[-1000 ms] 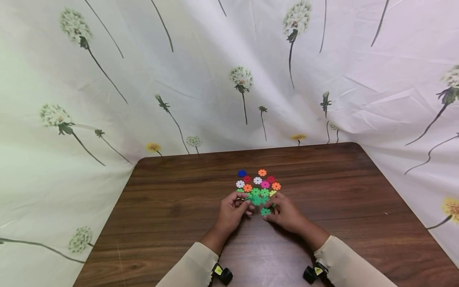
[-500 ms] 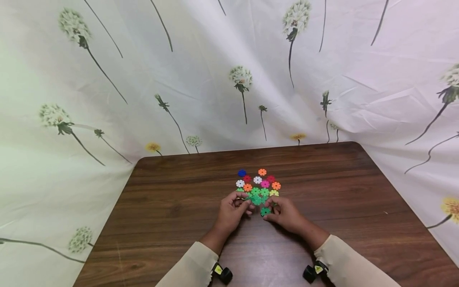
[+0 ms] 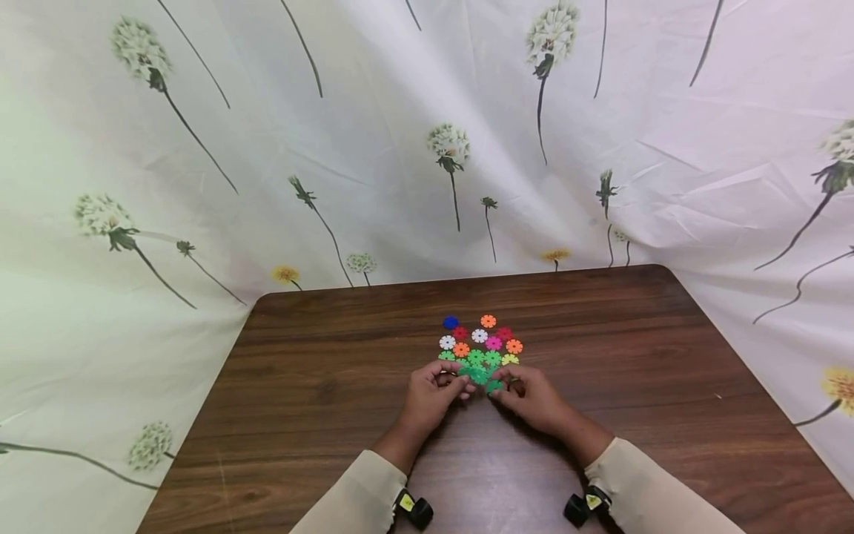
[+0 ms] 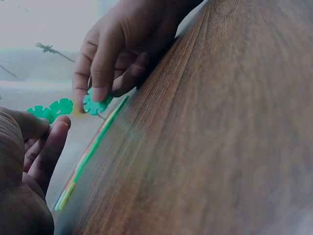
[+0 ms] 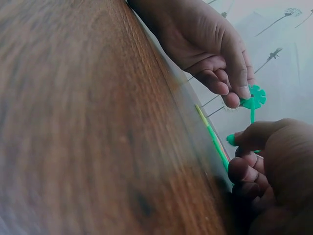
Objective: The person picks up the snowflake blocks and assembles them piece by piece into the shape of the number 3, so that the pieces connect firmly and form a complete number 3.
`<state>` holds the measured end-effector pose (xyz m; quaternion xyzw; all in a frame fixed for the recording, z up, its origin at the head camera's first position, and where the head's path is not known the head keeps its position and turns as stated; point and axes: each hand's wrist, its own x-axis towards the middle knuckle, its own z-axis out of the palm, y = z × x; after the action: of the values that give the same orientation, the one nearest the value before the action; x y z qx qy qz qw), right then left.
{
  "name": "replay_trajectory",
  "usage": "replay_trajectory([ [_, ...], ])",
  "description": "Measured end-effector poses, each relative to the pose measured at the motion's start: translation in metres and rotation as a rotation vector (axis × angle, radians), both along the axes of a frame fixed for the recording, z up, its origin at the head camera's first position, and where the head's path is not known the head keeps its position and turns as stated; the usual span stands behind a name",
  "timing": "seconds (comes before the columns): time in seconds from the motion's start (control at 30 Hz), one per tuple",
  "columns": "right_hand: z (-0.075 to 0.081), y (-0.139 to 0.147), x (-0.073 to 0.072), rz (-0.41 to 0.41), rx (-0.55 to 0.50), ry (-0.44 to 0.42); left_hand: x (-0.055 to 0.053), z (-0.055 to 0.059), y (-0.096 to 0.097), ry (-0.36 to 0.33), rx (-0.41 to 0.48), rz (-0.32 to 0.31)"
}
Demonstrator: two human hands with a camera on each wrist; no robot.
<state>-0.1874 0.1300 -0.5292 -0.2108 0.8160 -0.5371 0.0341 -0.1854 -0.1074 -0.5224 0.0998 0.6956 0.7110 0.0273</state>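
My left hand (image 3: pixel 430 393) pinches a piece made of green notched discs (image 4: pixel 50 110) joined together, held above the table. Between the thumb and fingers of my right hand (image 3: pixel 534 397) is a single green notched disc (image 4: pixel 95 104), just right of that piece and apart from it in the left wrist view. The right wrist view shows the joined discs (image 5: pixel 257 97) sticking out past the left fingertips, with one disc standing at an angle to another. How many discs are joined is partly hidden by the fingers.
Beyond the hands, loose notched discs lie flat on the brown wooden table (image 3: pixel 320 415): a blue disc (image 3: pixel 450 322), white, red, orange, a pink disc (image 3: pixel 493 343), a yellow disc (image 3: pixel 510 360) and several green. A flower-printed cloth (image 3: pixel 373 148) hangs behind the table.
The single green disc in my right hand has moved slightly up and tilted, with the right thumb now over part of it. My left hand stays nearly still.
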Motion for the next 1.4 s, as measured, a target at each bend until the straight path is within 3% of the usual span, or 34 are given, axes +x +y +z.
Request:
replay_trajectory([
  [0.13, -0.002, 0.0, 0.0, -0.015, -0.047, -0.045, 0.0, -0.001, 0.0, -0.003, -0.008, 0.004],
  [0.37, -0.001, 0.0, -0.001, -0.08, -0.149, -0.048, 0.0, 0.0, 0.001, 0.008, -0.012, 0.004],
  [0.7, 0.008, -0.001, 0.0, -0.111, -0.172, -0.126, 0.001, 0.001, -0.001, -0.008, -0.016, 0.003],
  [0.97, 0.011, -0.005, -0.007, -0.119, -0.224, -0.019, 0.0, -0.001, 0.001, 0.005, -0.011, -0.008],
  [1.4, 0.021, -0.011, -0.009, -0.032, -0.25, 0.019, -0.001, -0.002, 0.001, 0.06, 0.0, -0.009],
])
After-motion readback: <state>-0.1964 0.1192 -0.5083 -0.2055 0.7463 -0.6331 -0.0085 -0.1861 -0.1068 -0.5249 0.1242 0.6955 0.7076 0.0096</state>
